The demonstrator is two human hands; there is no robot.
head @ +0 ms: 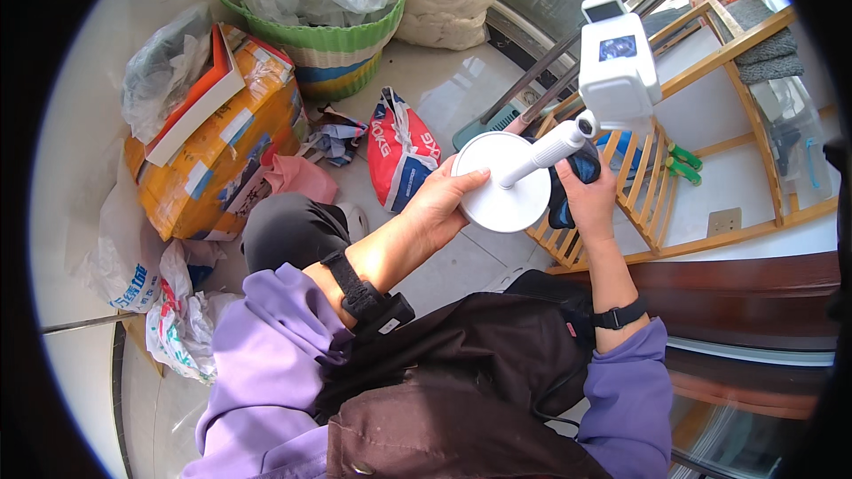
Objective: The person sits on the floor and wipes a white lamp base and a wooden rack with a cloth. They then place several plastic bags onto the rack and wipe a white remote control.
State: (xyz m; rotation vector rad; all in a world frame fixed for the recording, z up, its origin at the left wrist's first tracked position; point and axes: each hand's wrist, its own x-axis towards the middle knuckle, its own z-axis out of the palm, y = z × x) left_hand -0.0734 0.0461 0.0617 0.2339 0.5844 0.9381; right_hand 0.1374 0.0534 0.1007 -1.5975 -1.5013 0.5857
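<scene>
A white device with a small screen [619, 63] sits on a ribbed white stem that rises from a round white base [504, 196]. My left hand [442, 203] grips the edge of that base, thumb on its upper face. My right hand [589, 196] is closed on a dark blue and black cloth item [562, 196], right beside the base and below the stem; part of the cloth is hidden behind the base. Both wrists wear black straps.
A wooden slatted rack [655, 213] stands at the right, with green-handled tools [684, 163] and a grey towel [765, 40]. On the floor lie a red and blue bag [403, 150] and a taped orange box [219, 140]. Behind is a green woven basket [339, 46] of plastic bags.
</scene>
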